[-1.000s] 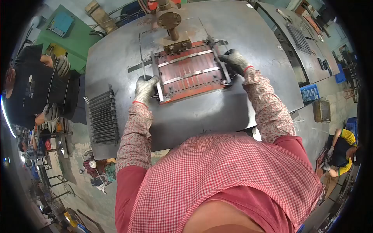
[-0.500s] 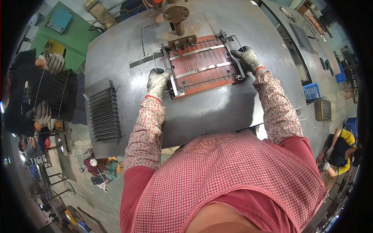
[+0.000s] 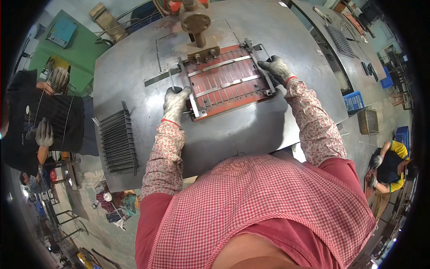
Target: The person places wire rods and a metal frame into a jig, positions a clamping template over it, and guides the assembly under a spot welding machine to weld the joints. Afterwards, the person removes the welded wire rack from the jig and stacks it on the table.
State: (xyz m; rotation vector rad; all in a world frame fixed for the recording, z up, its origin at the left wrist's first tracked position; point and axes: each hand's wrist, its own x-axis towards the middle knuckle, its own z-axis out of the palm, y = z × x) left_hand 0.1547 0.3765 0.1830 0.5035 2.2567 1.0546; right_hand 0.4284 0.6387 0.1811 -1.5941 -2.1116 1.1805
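Note:
A red flat fixture [image 3: 218, 81] lies on the grey metal table, with thin wires and flat metal bars laid across it. Above its far left part stands the block of a machine head [image 3: 204, 53], its lower edge overlapping the fixture's far edge in view. My left hand [image 3: 175, 105], in a pale glove with dark fingertips, is closed around the rod handle [image 3: 171, 79] on the fixture's left side. On the opposite side, my right hand [image 3: 278, 70], gloved alike, grips the right rod handle [image 3: 266, 52]. Fingers are partly hidden on both hands.
A stack of wire racks [image 3: 117, 141] lies at the table's left edge. Beyond it, a co-worker's gloved hands [image 3: 45, 133] hold a wire rack [image 3: 62, 112]. At right are a second table [image 3: 358, 56], a blue crate [image 3: 353, 101] and another person [image 3: 389, 167].
The whole view has shifted slightly, so the table and fixture sit a little lower and further left. Both my hands keep their hold on the handles.

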